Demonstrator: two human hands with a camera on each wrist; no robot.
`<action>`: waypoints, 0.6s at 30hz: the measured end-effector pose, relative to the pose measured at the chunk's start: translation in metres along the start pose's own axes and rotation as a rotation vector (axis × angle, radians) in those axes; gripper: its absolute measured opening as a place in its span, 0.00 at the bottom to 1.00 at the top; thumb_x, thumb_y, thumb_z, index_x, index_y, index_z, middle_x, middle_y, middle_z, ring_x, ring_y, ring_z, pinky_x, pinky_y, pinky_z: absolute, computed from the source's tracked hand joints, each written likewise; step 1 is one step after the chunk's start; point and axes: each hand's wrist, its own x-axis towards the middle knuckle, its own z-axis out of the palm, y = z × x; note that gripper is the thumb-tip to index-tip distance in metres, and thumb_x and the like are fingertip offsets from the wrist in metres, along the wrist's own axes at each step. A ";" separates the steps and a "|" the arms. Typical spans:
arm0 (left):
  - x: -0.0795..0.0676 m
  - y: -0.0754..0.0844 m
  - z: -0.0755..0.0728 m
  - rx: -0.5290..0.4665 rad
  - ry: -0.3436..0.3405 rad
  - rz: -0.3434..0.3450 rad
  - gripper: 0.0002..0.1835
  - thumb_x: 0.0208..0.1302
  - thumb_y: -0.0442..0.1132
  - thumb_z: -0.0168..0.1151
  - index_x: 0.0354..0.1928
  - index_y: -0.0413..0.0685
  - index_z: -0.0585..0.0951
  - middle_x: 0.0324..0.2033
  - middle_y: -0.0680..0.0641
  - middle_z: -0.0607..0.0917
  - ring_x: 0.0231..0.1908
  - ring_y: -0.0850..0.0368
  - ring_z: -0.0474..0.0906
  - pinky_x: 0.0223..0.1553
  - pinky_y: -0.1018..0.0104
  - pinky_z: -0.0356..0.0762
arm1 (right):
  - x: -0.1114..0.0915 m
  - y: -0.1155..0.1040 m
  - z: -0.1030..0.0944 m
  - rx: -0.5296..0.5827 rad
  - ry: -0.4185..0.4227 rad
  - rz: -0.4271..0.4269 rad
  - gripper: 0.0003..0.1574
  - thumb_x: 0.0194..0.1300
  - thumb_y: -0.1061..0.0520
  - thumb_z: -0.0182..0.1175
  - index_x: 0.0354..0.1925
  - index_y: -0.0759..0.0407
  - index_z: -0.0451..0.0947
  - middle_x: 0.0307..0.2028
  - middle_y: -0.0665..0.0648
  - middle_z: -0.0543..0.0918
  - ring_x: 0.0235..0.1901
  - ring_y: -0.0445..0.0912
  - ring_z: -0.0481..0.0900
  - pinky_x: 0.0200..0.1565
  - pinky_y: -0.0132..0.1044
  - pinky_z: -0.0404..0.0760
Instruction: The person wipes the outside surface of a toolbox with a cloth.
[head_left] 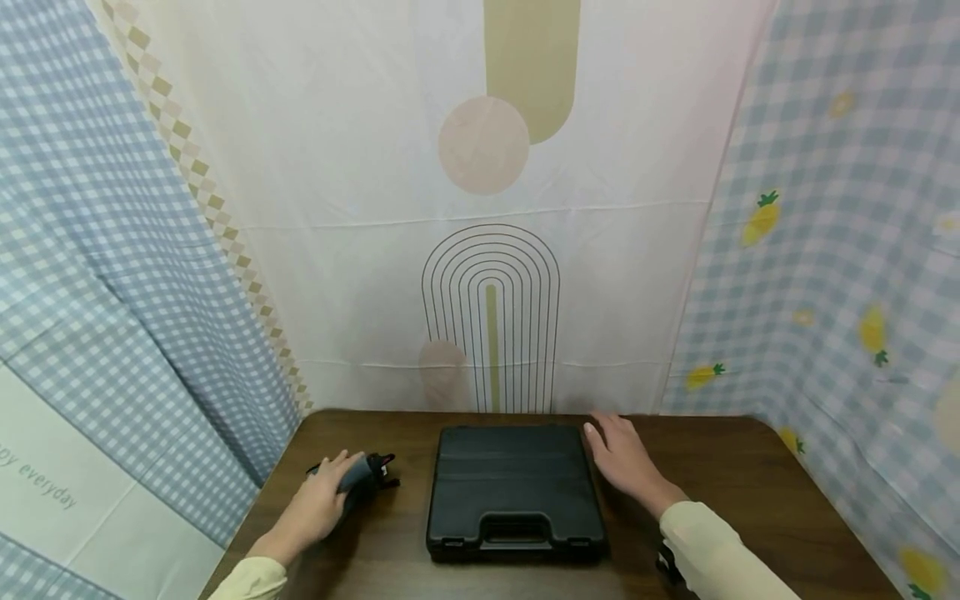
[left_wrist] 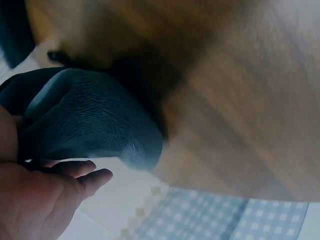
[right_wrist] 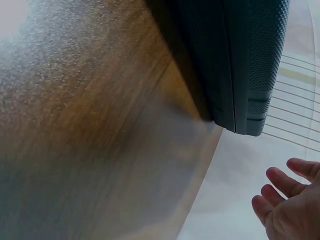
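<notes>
My left hand (head_left: 318, 498) grips a dark blue-grey object (head_left: 357, 473) at the left of the table. Its body looks rounded and textured in the left wrist view, where my left fingers (left_wrist: 92, 182) show along one side. Black parts with a bit of red stick out at its far end; I cannot tell its exact kind. A black plastic carrying case (head_left: 517, 483) lies closed in the middle, its handle and two latches facing me. My right hand (head_left: 626, 458) is beside the case's far right corner, fingers loosely extended and holding nothing. In the right wrist view those fingers are apart from the case.
The brown wooden table (head_left: 705, 458) has rounded far corners. A white patterned curtain (head_left: 360, 300) hangs right behind its far edge. Blue checked cloths hang on both sides, the right cloth (head_left: 810, 333) printed with yellow pineapples. A small dark item (head_left: 666, 562) shows by the right sleeve.
</notes>
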 end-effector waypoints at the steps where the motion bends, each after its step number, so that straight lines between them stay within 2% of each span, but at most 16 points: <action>1: 0.001 0.002 0.004 0.009 -0.038 -0.003 0.36 0.69 0.23 0.64 0.78 0.45 0.71 0.76 0.24 0.68 0.74 0.15 0.62 0.67 0.17 0.64 | -0.001 0.000 0.000 0.001 -0.002 0.002 0.39 0.89 0.40 0.39 0.78 0.66 0.66 0.75 0.72 0.72 0.76 0.71 0.64 0.73 0.70 0.67; 4: 0.002 0.006 0.015 0.006 -0.113 -0.014 0.39 0.68 0.25 0.67 0.79 0.48 0.70 0.78 0.25 0.66 0.76 0.15 0.58 0.68 0.15 0.59 | -0.003 0.000 0.000 -0.002 -0.002 0.007 0.39 0.89 0.40 0.39 0.78 0.66 0.65 0.75 0.72 0.71 0.76 0.71 0.64 0.73 0.70 0.67; 7: -0.001 0.007 0.027 0.010 -0.157 -0.014 0.38 0.70 0.30 0.68 0.80 0.51 0.69 0.80 0.25 0.63 0.78 0.16 0.53 0.70 0.14 0.54 | -0.004 0.001 0.001 -0.005 0.015 0.000 0.38 0.89 0.42 0.40 0.78 0.67 0.66 0.74 0.72 0.72 0.76 0.71 0.65 0.73 0.70 0.67; 13: -0.010 0.005 0.046 0.029 -0.196 -0.007 0.41 0.77 0.49 0.65 0.85 0.54 0.61 0.84 0.27 0.51 0.82 0.19 0.42 0.73 0.15 0.44 | -0.006 0.003 0.001 -0.001 0.024 0.008 0.38 0.89 0.41 0.39 0.78 0.67 0.66 0.75 0.71 0.72 0.77 0.71 0.64 0.73 0.70 0.67; 18: -0.013 0.006 0.049 0.030 -0.195 -0.012 0.42 0.77 0.52 0.64 0.86 0.54 0.58 0.85 0.28 0.47 0.83 0.20 0.39 0.74 0.15 0.41 | -0.007 0.002 0.002 0.000 0.017 0.014 0.39 0.89 0.40 0.39 0.78 0.66 0.66 0.75 0.71 0.71 0.77 0.71 0.63 0.73 0.71 0.66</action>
